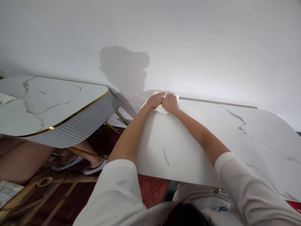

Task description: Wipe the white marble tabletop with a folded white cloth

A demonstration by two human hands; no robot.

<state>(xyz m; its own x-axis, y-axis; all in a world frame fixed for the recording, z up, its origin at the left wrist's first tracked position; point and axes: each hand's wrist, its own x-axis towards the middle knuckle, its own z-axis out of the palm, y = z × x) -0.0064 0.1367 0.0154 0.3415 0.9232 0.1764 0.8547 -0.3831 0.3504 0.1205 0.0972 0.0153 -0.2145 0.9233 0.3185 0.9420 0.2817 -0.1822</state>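
Both my arms reach forward across a white marble-patterned tabletop (185,157) to its far edge by the wall. There my left hand (156,100) and my right hand (170,103) press side by side on a white cloth (162,110) with a ragged front edge. The right fingers are bent over the cloth. The left fingers point to the right, close together, and touch the right hand. Part of the cloth is hidden beneath both hands.
A second marble-patterned table (58,103) with a gold trim and ribbed side stands to the left, a white item (6,98) on it. Under it show a person's legs and slippers (94,168). A wooden frame (56,188) is at lower left. A white wall (199,47) rises behind.
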